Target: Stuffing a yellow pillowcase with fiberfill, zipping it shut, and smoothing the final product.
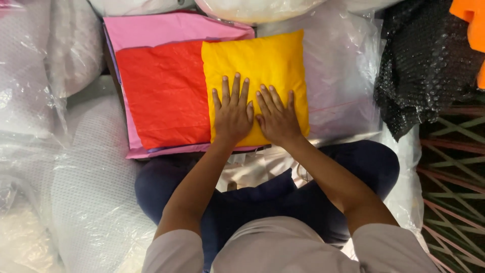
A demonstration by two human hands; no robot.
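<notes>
Seen from the head, the left hand and right hand lie side by side, each grip released and flat, palms pressing the near half of a yellow cushion; it overlaps a red cloth on pink sheets; clear plastic bags lie just beside it.

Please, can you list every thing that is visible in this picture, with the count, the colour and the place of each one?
cushion: one, yellow, centre, under both hands
red cover: one, red, flat, left of the cushion
pink covers: a stack, count unclear, pink, beneath the red cover
clear plastic bags: several, transparent, all around, one right of the cushion
black mesh bundle: one, black, upper right
orange fabric: one, orange, top right corner
left hand: one, flat on the cushion
right hand: one, flat on the cushion
</notes>
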